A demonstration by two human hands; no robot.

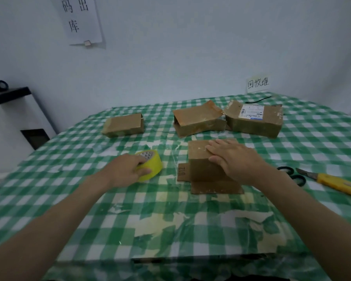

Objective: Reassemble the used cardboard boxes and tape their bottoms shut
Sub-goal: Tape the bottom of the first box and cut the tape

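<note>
A small brown cardboard box stands in the middle of the green-checked table, with its flaps spread flat on the near and left sides. My right hand lies flat on top of it, fingers straight. To the left lies a yellow tape roll. My left hand grips the roll, thumb on its near side and fingers over its top. Three more cardboard boxes sit farther back: one at the left, one half-open in the middle, and one with a white shipping label at the right.
Black-handled scissors and a yellow utility knife lie at the right edge of the table. A white cabinet stands to the left. Paper signs hang on the wall behind. A black cable lies at the back.
</note>
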